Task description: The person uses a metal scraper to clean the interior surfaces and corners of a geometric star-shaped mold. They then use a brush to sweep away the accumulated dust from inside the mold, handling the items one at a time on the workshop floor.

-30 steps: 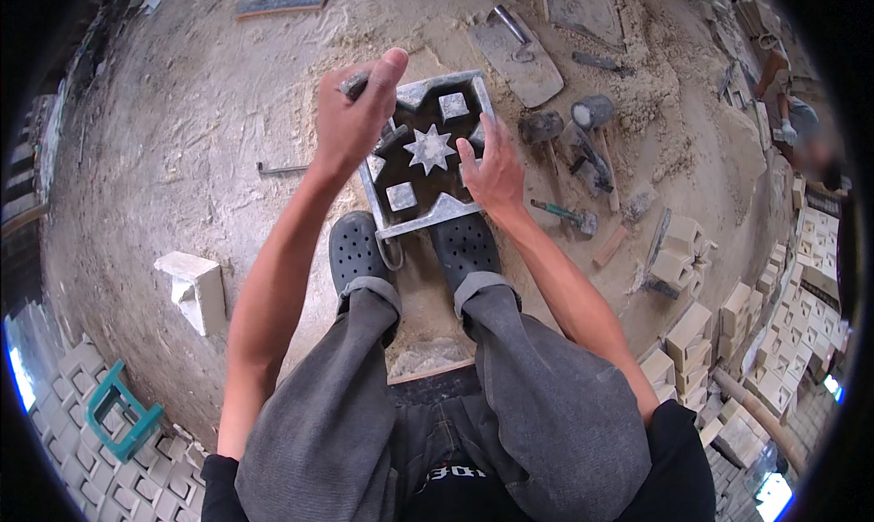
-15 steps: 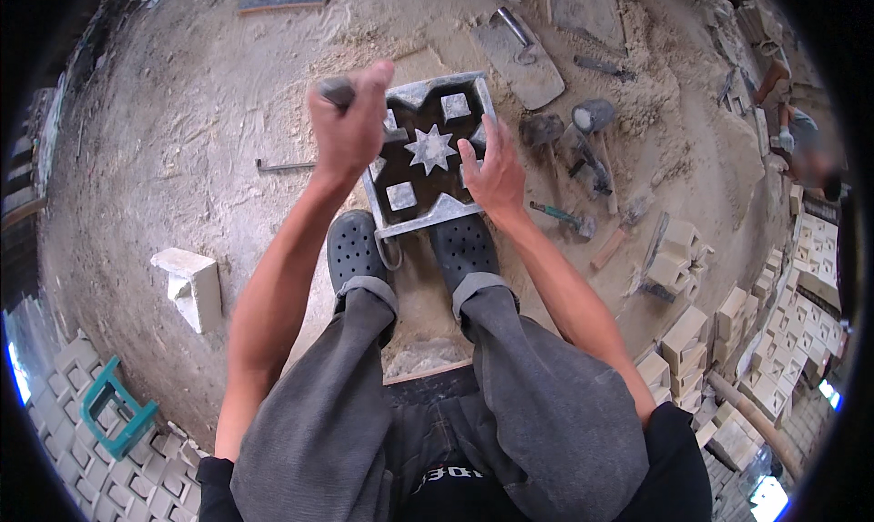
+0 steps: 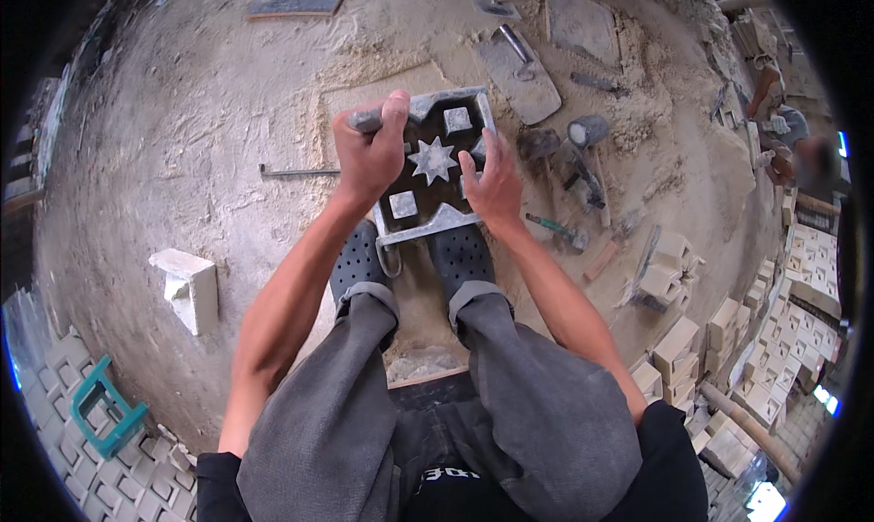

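Square metal mould (image 3: 444,218): between the hands, near edge at the toes of the clogs (image 3: 461,251); ideally held level.
Left hand (image 3: 371,160): fist closed round a tool; firm, controlled grip advisable.
Right hand (image 3: 493,185): thumb and fingers wide apart at right rim; best braced, fingertips clear of tool.
Eight-pointed star (image 3: 432,161): mid-mould; spare its points.
Grey tool handle (image 3: 365,120): juts above fist; working end unclear.
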Tool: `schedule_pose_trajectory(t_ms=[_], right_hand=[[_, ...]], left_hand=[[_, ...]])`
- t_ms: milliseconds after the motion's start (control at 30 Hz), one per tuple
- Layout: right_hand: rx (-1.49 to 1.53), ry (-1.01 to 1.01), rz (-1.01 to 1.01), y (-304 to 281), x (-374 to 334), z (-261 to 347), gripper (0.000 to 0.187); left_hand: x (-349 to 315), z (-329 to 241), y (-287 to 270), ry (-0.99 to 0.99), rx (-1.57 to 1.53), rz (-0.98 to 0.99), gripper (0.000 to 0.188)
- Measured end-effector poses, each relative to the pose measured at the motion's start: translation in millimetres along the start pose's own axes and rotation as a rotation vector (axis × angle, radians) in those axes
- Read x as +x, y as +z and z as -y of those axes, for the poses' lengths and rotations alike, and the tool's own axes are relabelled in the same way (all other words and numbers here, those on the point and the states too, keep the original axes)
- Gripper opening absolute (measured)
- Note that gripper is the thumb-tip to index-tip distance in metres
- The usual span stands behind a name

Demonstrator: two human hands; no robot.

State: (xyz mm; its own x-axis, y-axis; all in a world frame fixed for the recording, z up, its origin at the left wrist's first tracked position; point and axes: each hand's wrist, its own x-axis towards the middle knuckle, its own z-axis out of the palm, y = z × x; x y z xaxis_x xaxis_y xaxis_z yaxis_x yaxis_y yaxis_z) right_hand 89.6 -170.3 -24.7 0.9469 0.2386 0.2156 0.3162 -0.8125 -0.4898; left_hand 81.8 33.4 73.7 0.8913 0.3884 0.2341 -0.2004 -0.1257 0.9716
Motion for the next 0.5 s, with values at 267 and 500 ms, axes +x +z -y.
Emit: schedule_pose_trajectory(t_ms=[267,500], right_hand=[[0.035,-0.014,-0.003,5,-1,5,0.059],[0.025,0.037,0.026,-1,-5,-7,0.06]], left_hand=[[1,19,-12,-0.029,-0.106,-0.049,0.044],[18,-50,8,-0.023,-0.162,-0.116,0.044]])
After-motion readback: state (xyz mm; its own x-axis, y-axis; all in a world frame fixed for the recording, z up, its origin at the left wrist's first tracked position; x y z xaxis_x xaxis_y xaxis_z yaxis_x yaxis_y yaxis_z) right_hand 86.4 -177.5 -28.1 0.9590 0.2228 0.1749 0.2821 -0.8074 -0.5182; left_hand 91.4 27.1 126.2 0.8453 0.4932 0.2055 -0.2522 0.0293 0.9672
